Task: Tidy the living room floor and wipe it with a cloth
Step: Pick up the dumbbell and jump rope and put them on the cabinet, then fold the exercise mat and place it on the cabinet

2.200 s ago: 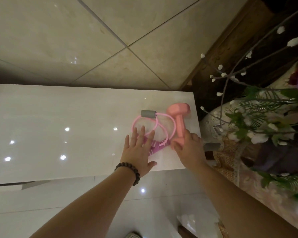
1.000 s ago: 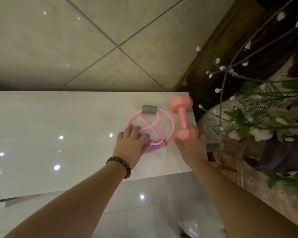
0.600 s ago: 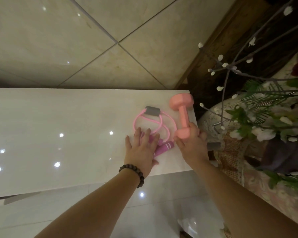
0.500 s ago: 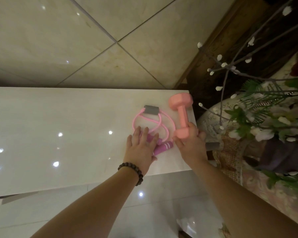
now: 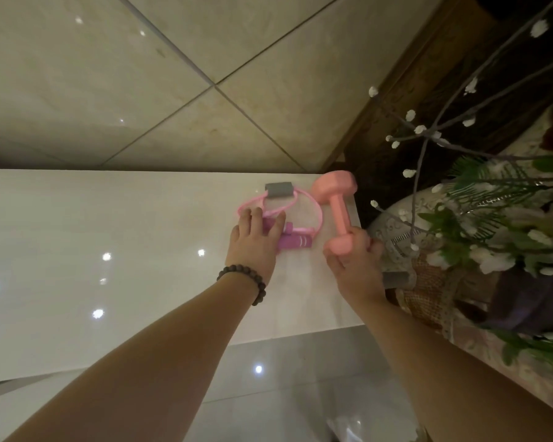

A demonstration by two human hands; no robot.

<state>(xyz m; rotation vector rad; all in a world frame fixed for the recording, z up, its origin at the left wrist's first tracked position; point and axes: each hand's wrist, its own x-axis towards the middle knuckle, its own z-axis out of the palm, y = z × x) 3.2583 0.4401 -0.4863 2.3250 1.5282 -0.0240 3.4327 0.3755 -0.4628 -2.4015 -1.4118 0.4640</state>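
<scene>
The pink rubber-coated dumbbell (image 5: 334,215) lies on the glossy white stone surface (image 5: 109,250), close to its far right corner, with its far head near the back edge and its near head wrapped by the right hand (image 5: 355,263), whose fingers (image 5: 369,244) curl round that end. Just left of it sits the pink figure-eight resistance band with a grey foam grip (image 5: 280,202), and tangled with it the purple handles of a skipping rope (image 5: 72,240). The left hand (image 5: 254,244), wearing a dark beaded bracelet (image 5: 243,280) at the wrist, rests on top of the band and the handles with its fingers (image 5: 259,220) fairly straight and close together, pressing them flat rather than gripping.

As I read it, the picking-up part is well in hand: these exercise things are off the floor and are being squared away in one corner. The shiny cream floor tiles (image 5: 173,74) beyond the surface show nothing lying about in this view, though only a patch is visible. No cloth appears anywhere here, so the wiping looks not yet begun, and that would be the larger part left.

To the right stands a patterned vase with green leaves and white-budded branches (image 5: 460,224), just beside the corner, near enough that the right arm wants some care.
</scene>
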